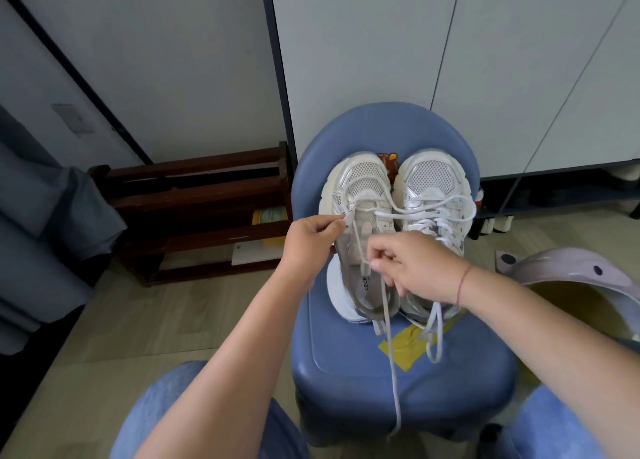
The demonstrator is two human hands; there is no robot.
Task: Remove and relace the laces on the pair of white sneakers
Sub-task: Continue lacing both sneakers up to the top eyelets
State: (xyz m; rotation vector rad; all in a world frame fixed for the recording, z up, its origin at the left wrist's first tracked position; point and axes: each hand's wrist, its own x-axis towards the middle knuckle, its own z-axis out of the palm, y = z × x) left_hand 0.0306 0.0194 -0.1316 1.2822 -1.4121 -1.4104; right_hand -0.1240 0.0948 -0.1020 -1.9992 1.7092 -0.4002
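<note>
White sneakers (433, 188) sit side by side on the blue chair (346, 361), toes to twelve o'clock. The nine-o'clock sneaker (356, 188) is partly laced, its lace (389, 337) dangling toward six. Left hand (308, 242) pinches a lace end at its nine-o'clock edge; right hand (419, 264) pinches the lace above the tongue.

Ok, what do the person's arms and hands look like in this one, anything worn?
The left hand and right hand are bare: no gloves, no rings visible. No sleeves are in view on either arm. A thin red string bracelet circles the right wrist.
</note>
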